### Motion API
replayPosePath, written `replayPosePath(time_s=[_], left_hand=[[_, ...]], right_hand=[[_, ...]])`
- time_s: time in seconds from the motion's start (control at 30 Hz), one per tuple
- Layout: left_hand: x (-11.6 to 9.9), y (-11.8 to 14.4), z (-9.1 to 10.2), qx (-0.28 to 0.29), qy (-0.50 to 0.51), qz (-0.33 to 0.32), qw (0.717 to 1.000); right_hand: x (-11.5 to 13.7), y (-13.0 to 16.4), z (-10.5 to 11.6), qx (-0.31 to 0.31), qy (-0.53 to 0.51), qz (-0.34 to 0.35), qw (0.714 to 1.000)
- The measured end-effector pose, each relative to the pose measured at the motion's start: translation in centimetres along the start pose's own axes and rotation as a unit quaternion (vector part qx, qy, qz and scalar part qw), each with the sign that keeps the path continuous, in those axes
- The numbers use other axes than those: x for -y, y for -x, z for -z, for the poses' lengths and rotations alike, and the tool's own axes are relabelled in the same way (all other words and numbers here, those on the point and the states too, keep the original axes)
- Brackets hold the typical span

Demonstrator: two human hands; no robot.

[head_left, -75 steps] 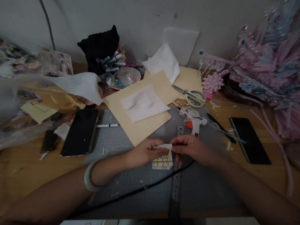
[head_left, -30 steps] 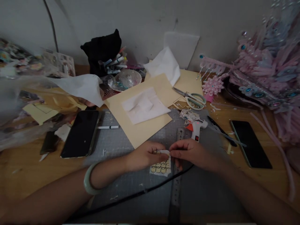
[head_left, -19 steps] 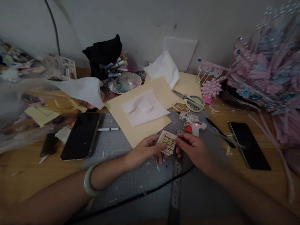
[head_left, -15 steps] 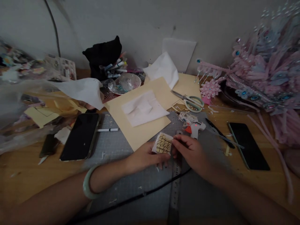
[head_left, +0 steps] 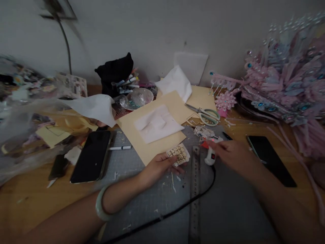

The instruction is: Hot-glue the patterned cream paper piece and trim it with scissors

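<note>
My left hand (head_left: 158, 167) holds a small pale padded piece (head_left: 180, 154) with dark curved lines like fish scales, the thumb pressed on its face. My right hand (head_left: 232, 152) is closed at the body of a white hot glue gun (head_left: 210, 156), which rests on the grey cutting mat (head_left: 142, 210). A red light glows on the gun, and its black cord (head_left: 175, 211) runs to the lower left. Between my hands lies a metal ruler (head_left: 195, 189). Part of the gun's rear is hidden by my right hand.
Scissors (head_left: 204, 115) and scraps lie behind the gun. White cloth (head_left: 154, 125) rests on a cream sheet (head_left: 137, 149). Phones lie left (head_left: 91, 157) and right (head_left: 273, 161). Pink beaded decorations (head_left: 286, 84) crowd the right; plastic bags (head_left: 22, 135) and a pen (head_left: 120, 147) are at left.
My right hand has let go of the scale-patterned piece and moved right to the glue gun. The piece stays in my left hand. The view has tilted up slightly.
</note>
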State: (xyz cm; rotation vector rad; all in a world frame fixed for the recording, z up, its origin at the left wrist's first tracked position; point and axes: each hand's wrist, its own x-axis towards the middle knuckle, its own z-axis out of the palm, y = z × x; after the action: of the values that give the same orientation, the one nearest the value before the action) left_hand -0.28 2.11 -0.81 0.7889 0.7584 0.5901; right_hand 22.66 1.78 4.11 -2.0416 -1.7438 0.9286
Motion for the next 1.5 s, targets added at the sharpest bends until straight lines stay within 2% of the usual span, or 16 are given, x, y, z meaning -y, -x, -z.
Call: replayPosePath(time_s=[0.07,0.13,0.2,0.3,0.4,0.47,0.53,0.63,0.7,0.77,0.87,0.97,1.07,1.17,1.27,1.5], left_hand=[[0.1,0.0,0.1,0.001,0.007,-0.002,1.000],[0.0,-0.1,0.2,-0.001,0.010,-0.008,1.000],[-0.1,-0.1,0.2,-0.008,0.005,-0.018,1.000],[-0.2,-0.1,0.1,-0.023,-0.003,-0.050,0.998],[-0.2,-0.1,0.1,-0.031,0.007,-0.071,0.997],[-0.3,-0.2,0.2,-0.047,0.024,-0.082,0.995],[-0.4,-0.4,0.3,-0.064,0.050,-0.104,0.991],[-0.6,-0.7,0.5,-0.088,0.082,-0.130,0.984],[-0.8,-0.8,0.7,-0.113,0.078,-0.140,0.981],[-0.9,-0.9,0.8,-0.136,0.063,-0.141,0.979],[-1.0,-0.8,0.9,-0.146,0.050,-0.131,0.979],[-1.2,-0.6,0.9,-0.138,0.061,-0.132,0.980],[-1.4,-0.5,0.7,-0.152,0.094,-0.130,0.975],[-1.6,-0.5,0.5,-0.181,0.131,-0.136,0.965],[-1.7,-0.6,0.4,-0.197,0.145,-0.140,0.960],[-1.6,-0.6,0.6,-0.191,0.141,-0.142,0.961]], right_hand=[[-0.5,-0.7,0.9,0.008,0.144,-0.053,0.988],[-0.7,-1.3,0.8,0.025,0.212,-0.054,0.976],[-0.7,-1.6,0.2,0.026,0.241,-0.053,0.969],[-1.0,-1.6,-0.6,0.027,0.215,-0.068,0.974],[-1.4,-1.2,-0.9,0.000,0.095,-0.069,0.993],[-1.3,-0.8,-1.1,-0.021,-0.082,-0.053,0.995],[-0.8,-0.3,-1.5,-0.024,-0.280,-0.057,0.958],[0.2,0.2,-2.3,0.046,-0.502,-0.026,0.864],[0.5,0.3,-2.7,0.089,-0.567,-0.031,0.819],[0.5,0.4,-3.1,0.108,-0.580,-0.053,0.806],[0.2,0.6,-3.5,0.113,-0.566,-0.055,0.815],[0.3,1.3,-3.6,0.105,-0.533,-0.026,0.839],[1.0,2.3,-3.7,0.092,-0.432,-0.010,0.897],[1.8,2.9,-3.7,0.048,-0.320,-0.052,0.945],[2.1,3.0,-3.8,0.037,-0.298,-0.076,0.951],[0.0,2.1,-4.9,0.103,-0.284,-0.055,0.952]])
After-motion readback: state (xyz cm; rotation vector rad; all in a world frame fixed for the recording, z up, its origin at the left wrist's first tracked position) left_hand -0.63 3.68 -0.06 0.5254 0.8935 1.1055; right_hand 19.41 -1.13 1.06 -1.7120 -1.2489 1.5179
